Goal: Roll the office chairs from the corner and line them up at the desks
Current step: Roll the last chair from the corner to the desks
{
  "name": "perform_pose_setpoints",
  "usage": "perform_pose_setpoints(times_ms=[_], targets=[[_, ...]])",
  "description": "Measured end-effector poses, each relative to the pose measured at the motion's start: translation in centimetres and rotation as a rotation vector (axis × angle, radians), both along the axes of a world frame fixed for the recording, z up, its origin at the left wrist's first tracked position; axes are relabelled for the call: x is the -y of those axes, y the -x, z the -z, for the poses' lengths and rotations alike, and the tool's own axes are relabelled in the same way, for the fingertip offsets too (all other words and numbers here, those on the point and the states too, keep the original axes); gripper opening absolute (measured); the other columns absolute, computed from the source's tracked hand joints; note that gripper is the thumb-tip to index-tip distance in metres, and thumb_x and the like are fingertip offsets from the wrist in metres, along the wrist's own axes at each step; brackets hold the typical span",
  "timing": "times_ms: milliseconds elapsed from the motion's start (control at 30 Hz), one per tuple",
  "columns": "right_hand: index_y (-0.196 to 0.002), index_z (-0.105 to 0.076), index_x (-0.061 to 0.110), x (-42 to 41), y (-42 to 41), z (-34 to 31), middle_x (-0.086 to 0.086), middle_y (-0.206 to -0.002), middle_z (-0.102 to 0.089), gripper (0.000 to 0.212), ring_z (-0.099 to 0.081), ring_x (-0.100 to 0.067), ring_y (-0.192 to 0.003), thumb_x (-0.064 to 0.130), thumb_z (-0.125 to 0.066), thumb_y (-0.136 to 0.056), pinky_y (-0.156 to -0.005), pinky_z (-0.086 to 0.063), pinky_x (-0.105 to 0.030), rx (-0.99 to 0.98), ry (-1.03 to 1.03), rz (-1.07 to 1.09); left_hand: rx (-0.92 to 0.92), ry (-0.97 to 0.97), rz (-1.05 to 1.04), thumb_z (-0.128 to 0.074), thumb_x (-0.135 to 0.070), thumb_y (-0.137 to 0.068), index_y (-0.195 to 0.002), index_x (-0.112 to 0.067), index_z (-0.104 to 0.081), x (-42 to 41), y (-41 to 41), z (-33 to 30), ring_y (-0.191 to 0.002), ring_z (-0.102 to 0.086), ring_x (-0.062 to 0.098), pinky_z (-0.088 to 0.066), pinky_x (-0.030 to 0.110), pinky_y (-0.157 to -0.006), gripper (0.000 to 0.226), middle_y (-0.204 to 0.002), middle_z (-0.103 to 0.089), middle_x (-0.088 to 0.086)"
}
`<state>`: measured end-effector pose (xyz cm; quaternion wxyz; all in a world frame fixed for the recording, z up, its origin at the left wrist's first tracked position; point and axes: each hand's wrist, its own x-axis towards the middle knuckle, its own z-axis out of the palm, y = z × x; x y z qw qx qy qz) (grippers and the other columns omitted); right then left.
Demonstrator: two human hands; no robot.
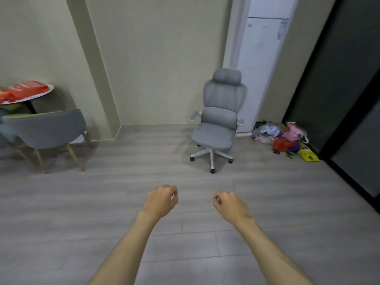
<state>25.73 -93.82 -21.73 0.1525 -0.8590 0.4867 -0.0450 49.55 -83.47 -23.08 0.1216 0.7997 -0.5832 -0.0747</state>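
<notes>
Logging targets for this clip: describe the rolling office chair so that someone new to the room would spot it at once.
Look at the far wall, where a tall white cabinet stands in the right corner. Just left of it, on the grey floor, is the grey office chair, facing the camera. Unlike the grey wooden-legged chair at the round table on the left, it has a headrest, white armrests and a white base on castors.

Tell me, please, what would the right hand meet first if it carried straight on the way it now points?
Probably the grey office chair: the right hand points forward over bare floor, with nothing between them, though depth is hard to judge.
</notes>
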Motion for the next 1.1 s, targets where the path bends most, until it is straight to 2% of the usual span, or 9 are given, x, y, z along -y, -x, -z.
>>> perform_pose_setpoints(times_ms=[200,433,633,767,933,1100], targets=[[-0.104,-0.067,0.024,14.8,-0.9,1.0,-0.002,-0.108,-0.074,0.022,-0.067,-0.033,-0.102,0.034,-0.049,-0.095,-0.081,-0.054,-0.037,-0.009,-0.006,0.085,-0.020,-0.003,0.084,-0.053,-0.035,-0.096,-0.105,-0.027,-0.063,16.9,-0.8,0.1,-0.100,-0.064,0.024,-0.052,0.036,-0.079,0.015,-0.109,-0.067,-0.005],[-0.104,-0.069,0.025,33.4,-2.4,0.2,-0.005,-0.109,-0.074,0.023,-0.066,-0.034,-0.104,0.034,-0.050,-0.094,-0.081,-0.053,-0.036,0.028,-0.019,0.164,0.008,-0.015,0.090,-0.051,-0.036,-0.095,-0.104,-0.029,-0.062,36.8,-2.1,-0.9,-0.103,-0.065,0.023,-0.051,0.035,-0.080,0.017,-0.111,-0.068,-0.008],[-0.105,-0.068,0.024,46.7,-3.8,-0.9,-0.007,-0.108,-0.074,0.022,-0.067,-0.036,-0.104,0.034,-0.053,-0.094,-0.081,-0.054,-0.038,0.069,-0.024,0.203,0.011,0.010,0.094,-0.051,-0.035,-0.095,-0.108,-0.027,-0.066,50.5,-3.9,-2.7,-0.105,-0.065,0.032,-0.046,0.036,-0.078,0.021,-0.114,-0.070,0.000],[-0.105,-0.068,0.026,55.3,-5.6,-0.2,-0.002,-0.107,-0.074,0.020,-0.067,-0.033,-0.103,0.037,-0.054,-0.094,-0.080,-0.054,-0.036,0.101,-0.057,0.203,-0.005,0.020,0.116,-0.052,-0.033,-0.094,-0.102,-0.025,-0.064,59.0,-6.0,-2.5,-0.103,-0.065,0.031,-0.051,0.038,-0.081,0.017,-0.112,-0.070,0.000],[-0.104,-0.069,0.026,66.9,-8.9,1.1,-0.001,-0.107,-0.075,0.025,-0.069,-0.030,-0.103,0.041,-0.053,-0.090,-0.083,-0.056,-0.037,0.055,-0.128,0.166,-0.024,0.003,0.133,-0.052,-0.035,-0.096,-0.111,-0.026,-0.064,70.5,-9.4,-1.2,-0.108,-0.064,0.029,-0.049,0.036,-0.084,0.021,-0.118,-0.069,0.000],[-0.103,-0.068,0.026,79.0,-12.9,1.2,0.000,-0.106,-0.075,0.023,-0.068,-0.030,-0.104,0.036,-0.053,-0.089,-0.083,-0.055,-0.036,0.017,-0.118,0.183,-0.034,0.005,0.149,-0.051,-0.036,-0.097,-0.111,-0.026,-0.064,82.7,-13.2,-0.1,-0.108,-0.064,0.029,-0.047,0.035,-0.081,0.022,-0.118,-0.069,-0.001]])
